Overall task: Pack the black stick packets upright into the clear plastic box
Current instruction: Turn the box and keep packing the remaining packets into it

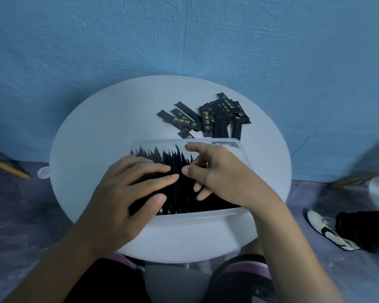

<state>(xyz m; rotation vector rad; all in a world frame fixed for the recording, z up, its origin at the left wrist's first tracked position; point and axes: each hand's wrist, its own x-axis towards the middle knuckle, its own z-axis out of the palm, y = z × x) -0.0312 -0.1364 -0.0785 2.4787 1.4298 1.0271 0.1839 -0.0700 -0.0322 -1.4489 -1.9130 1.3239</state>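
Note:
A clear plastic box [197, 215] sits in the middle of a round white table [85, 138]. Several black stick packets [177, 162] stand upright in it, packed close, their tops jagged. My left hand [127, 193] lies flat on the left part of the row, fingers spread and pressing on the packet tops. My right hand [219, 173] reaches into the box from the right, fingers bent among the packets, thumb and forefinger close on their tops. A loose pile of black packets with gold print [208, 119] lies flat on the table behind the box.
A blue textured wall rises right behind the table. On the floor at the right are another person's white shoe [328, 230] and dark trouser leg. Wooden chair legs show at the left edge [9, 169] and right edge [359, 178]. My knees are under the table's near rim.

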